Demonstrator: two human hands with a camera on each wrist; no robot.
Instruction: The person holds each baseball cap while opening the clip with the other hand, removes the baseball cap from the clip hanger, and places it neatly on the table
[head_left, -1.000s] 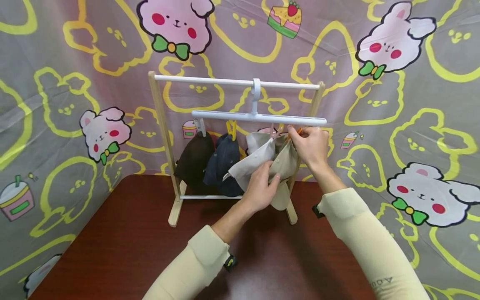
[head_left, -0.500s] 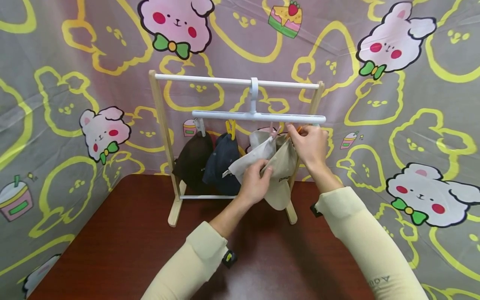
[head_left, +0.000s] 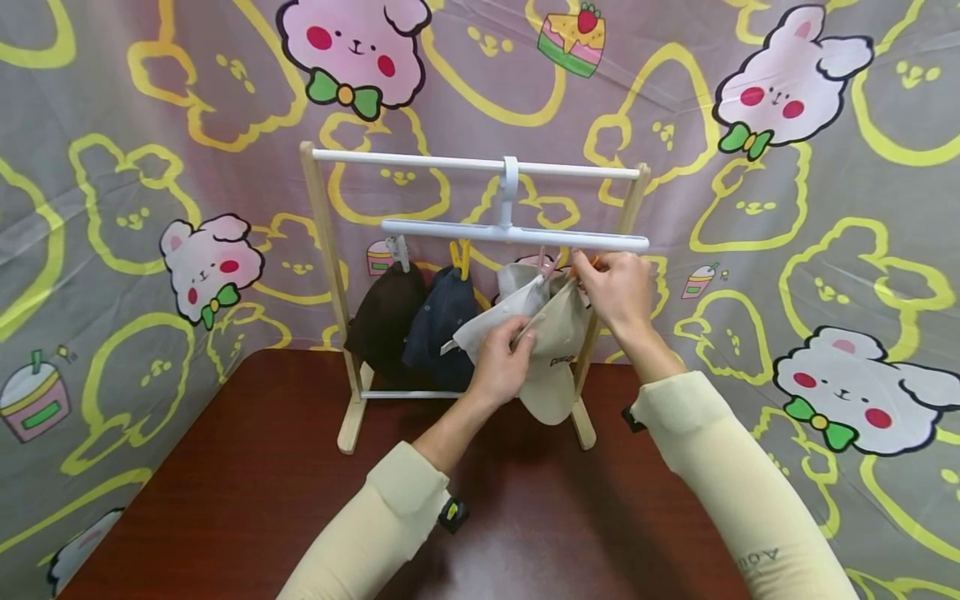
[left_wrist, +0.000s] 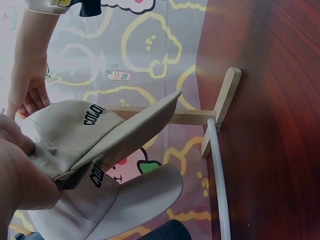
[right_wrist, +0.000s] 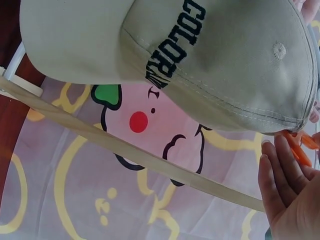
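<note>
The left hand point(head_left: 501, 360) is pinching the beige cap point(head_left: 558, 337), probably steadying it; the right hand point(head_left: 619, 287) is gripping the orange clip point(right_wrist: 298, 149).

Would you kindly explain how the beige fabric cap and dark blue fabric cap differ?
The left hand holds the beige fabric cap; neither hand holds the dark blue fabric cap. An orange clip meets the beige cap, a yellow clip the dark blue one. Both are below the white plastic hanger.

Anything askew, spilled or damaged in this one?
The hanger looks off-centre: its hook sits right of the middle of the top rail. I see no spill or damage.
</note>
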